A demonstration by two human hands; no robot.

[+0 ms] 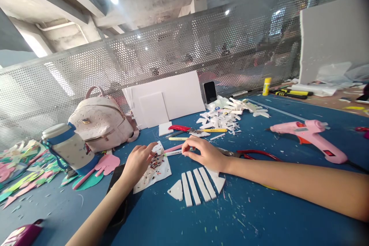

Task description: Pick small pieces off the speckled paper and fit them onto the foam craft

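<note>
My left hand (139,163) hovers at a white sheet of paper (163,171) strewn with small dark and coloured bits (157,161). Its fingers are bent together with the tips down at the bits; what they pinch is too small to make out. My right hand (205,154) is curled, thumb and forefinger meeting near the end of a white marker (173,153); whether it grips the marker is unclear. Below it lie white foam strips (193,188) in a row, between a rounded triangular foam piece (175,191) with a hole and a tail-shaped piece (216,180), forming a fish-bone shape.
A pink glue gun (313,136) lies at right. Red-handled scissors (259,155), red pliers (180,128) and foam scraps (227,115) lie beyond my hands. A bottle (67,148), backpack (100,119) and coloured scraps (25,173) occupy the left. A black phone (119,215) sits under my left forearm.
</note>
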